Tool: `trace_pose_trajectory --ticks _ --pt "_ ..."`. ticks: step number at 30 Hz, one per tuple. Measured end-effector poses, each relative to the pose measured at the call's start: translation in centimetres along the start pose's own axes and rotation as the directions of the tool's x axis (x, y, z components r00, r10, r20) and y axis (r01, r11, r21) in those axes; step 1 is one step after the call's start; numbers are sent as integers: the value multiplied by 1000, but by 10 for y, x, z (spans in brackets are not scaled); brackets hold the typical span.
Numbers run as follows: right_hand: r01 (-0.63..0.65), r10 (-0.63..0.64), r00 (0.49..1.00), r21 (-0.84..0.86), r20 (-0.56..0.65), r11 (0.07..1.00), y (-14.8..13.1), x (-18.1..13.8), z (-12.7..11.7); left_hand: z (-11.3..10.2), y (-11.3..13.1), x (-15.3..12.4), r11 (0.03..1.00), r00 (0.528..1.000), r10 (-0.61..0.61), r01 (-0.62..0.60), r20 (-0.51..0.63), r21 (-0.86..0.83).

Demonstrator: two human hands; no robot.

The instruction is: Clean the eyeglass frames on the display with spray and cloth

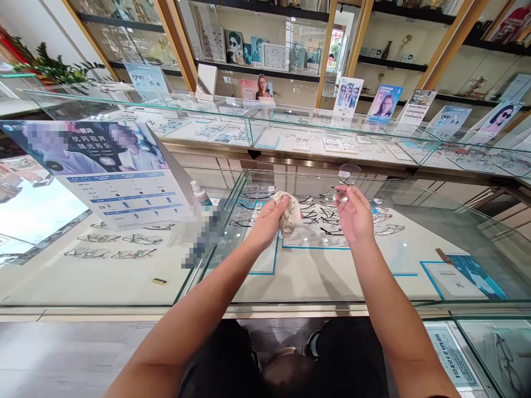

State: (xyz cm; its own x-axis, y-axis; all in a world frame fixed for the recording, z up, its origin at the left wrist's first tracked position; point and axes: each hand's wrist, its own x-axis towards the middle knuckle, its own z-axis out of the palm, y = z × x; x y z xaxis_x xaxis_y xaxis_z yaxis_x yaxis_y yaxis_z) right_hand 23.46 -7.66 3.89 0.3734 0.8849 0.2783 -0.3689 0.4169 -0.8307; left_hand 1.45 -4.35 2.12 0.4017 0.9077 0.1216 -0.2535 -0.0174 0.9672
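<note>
My left hand (269,219) is closed round a crumpled beige cloth (291,213) above a glass display counter (323,276). My right hand (354,217) pinches a pair of clear-lensed glasses (343,185) by the lower lens, with the other lens standing up above my fingers. The cloth and the glasses are a short way apart. Under the glass, rows of spectacle frames (315,213) lie on a white tray with blue outlines.
A small spray bottle (199,193) stands on the counter to the left, beside a slanted advertising board (112,171). A second glass counter (290,130) with small placards runs behind. Shelving lines the back wall. A printed card (450,276) lies inside the case at right.
</note>
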Motion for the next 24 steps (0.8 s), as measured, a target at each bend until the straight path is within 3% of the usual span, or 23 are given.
trace_pose_trajectory --ticks 2,4,9,11,17,24 --pt "-9 9 1000 -1 13 1000 1 -1 0 3 0 -5 998 994 -56 54 89 26" --pt "-15 15 1000 -1 26 1000 2 -3 2 6 -5 -8 998 992 -61 59 108 22" --pt "25 -22 999 -74 37 997 5 -5 4 6 -15 -6 993 994 -41 29 -100 -117" --pt "54 -49 998 -140 37 989 6 -5 4 4 -13 -4 995 994 -17 6 -113 -99" --pt "241 -213 970 -359 117 902 15 -12 9 15 -9 -12 946 966 260 -253 -6 203" --pt "414 -382 907 -548 178 726 23 -28 21 32 -20 -26 901 959 223 -272 176 338"
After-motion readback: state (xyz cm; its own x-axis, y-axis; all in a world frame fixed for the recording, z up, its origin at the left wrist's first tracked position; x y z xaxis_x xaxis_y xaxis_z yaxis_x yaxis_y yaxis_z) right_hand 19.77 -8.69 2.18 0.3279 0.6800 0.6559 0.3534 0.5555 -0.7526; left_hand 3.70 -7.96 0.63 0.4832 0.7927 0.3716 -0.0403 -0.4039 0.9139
